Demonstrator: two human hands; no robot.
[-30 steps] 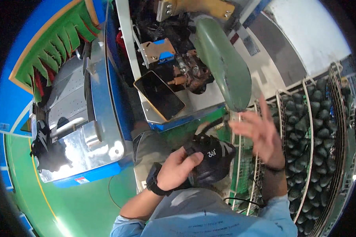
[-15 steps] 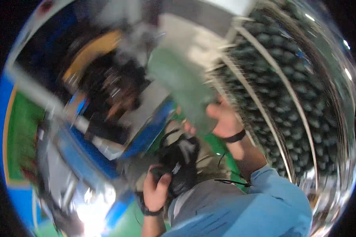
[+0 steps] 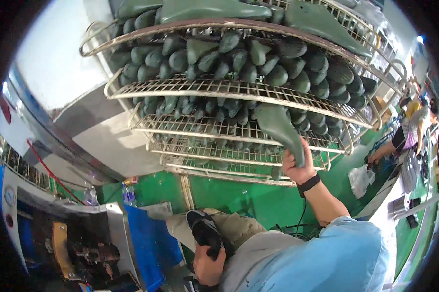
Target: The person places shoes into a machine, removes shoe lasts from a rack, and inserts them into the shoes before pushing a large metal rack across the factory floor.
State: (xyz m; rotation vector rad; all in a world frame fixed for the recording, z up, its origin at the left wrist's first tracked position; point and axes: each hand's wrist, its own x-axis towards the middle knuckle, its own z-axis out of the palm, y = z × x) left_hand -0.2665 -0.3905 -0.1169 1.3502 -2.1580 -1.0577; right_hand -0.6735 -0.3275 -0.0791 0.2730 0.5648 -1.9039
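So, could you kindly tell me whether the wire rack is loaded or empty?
Loaded: green shoe lasts crowd the upper shelves of the rack; the lowest, I cannot tell.

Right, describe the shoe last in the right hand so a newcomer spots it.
Find the wire rack full of green shoe lasts. In front of its lower shelves is the right hand with a black wristband. Your shoe last is the one it grips; its neighbours sit on shelves.

Both hands (image 3: 210, 265) (image 3: 301, 168) curled, well apart
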